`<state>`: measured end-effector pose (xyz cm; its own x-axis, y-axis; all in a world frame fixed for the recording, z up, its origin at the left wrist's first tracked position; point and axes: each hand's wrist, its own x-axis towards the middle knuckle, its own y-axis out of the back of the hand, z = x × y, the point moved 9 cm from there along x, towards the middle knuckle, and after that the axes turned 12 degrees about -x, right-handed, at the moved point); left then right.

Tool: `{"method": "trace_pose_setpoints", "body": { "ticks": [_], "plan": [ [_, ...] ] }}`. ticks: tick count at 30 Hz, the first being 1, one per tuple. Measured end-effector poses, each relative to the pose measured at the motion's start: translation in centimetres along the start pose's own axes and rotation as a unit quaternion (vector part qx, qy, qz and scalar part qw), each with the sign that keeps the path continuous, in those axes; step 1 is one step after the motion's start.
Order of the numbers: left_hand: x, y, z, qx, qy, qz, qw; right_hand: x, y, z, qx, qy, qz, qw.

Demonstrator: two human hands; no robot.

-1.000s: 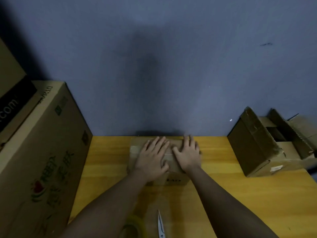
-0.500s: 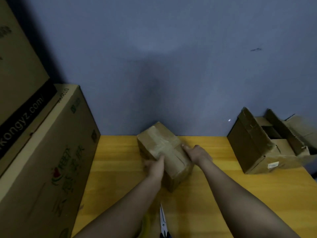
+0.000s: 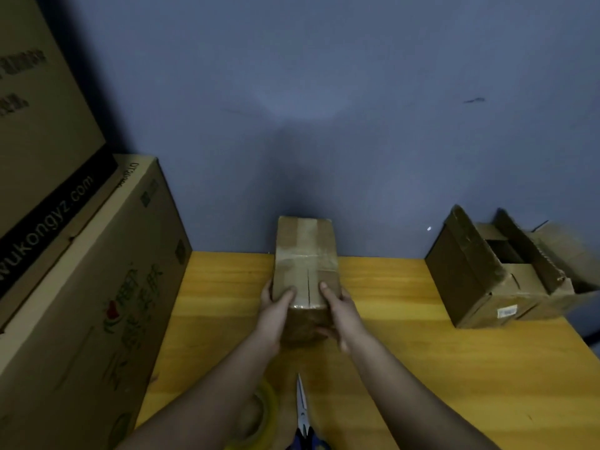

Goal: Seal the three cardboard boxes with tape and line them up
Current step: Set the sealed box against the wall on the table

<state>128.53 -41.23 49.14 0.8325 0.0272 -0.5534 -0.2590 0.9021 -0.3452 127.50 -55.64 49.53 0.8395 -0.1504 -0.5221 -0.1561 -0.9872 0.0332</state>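
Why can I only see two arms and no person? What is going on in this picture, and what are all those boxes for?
The camera sits on the person's head and looks down, so you see only their own arms. The left hand and the right hand grip a small brown cardboard box with shiny tape across its top, one hand on each side. It is over a yellow wooden table. On the right stands another brown cardboard box with its flaps open. Near the bottom edge lie a roll of clear yellowish tape and a pair of scissors with metal blades. Big printed cardboard cartons stand on the left. The person is taping boxes shut.
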Motion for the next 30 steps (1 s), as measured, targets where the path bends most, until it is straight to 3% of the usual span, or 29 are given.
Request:
{"method": "trace_pose_setpoints", "body": {
  "ticks": [10, 20, 26, 30],
  "plan": [
    [1.6, 10.4, 5.6, -0.026, -0.003, 0.137, 0.99, 0.3, -11.7, -1.8, -0.052, -0.013, -0.089, 0.995],
    [3.6, 17.4, 8.9, -0.053, -0.005, 0.169, 0.984, 2.9, -21.0, -1.2, -0.057, -0.035, -0.122, 0.99],
    [5.6, 18.9, 8.7, -0.088, 0.021, 0.182, 0.979, 4.6, -23.5, -1.1, -0.079, -0.013, -0.123, 0.989],
    [6.1, 19.2, 8.5, -0.123, 0.018, 0.209, 0.97, 5.1, -24.2, -0.5, -0.064, -0.042, -0.134, 0.988]
  ]
}}
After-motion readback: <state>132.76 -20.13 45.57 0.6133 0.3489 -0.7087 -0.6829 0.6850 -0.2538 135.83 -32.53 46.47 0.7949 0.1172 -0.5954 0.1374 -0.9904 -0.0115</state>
